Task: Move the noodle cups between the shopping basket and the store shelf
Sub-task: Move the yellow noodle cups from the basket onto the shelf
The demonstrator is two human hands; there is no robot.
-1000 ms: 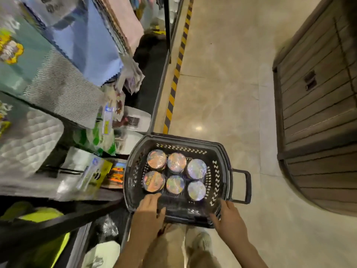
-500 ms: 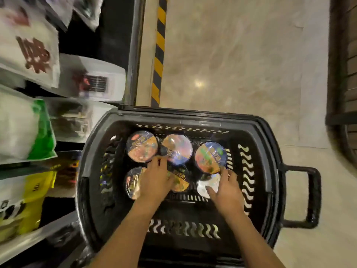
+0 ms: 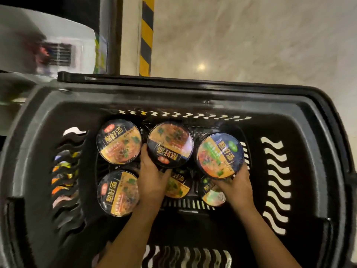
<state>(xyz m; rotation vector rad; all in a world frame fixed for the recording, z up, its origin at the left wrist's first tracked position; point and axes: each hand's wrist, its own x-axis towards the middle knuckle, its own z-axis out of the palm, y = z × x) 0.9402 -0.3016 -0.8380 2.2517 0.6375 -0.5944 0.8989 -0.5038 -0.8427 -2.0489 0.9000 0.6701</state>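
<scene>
Both cups [image 3: 170, 145] [image 3: 220, 155] gripped inside basket [image 3: 173, 97] walls.

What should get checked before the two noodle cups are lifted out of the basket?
1. Left hand around the middle cup: ok.
2. Right hand under the green-badge cup: ok.
3. Both cups raised above the four others: ok.
4. Lids sealed: cannot tell.
5. Way up past the basket rim open: ok.
6. Free spot on the shelf: cannot tell, the shelf side is blurred.
</scene>
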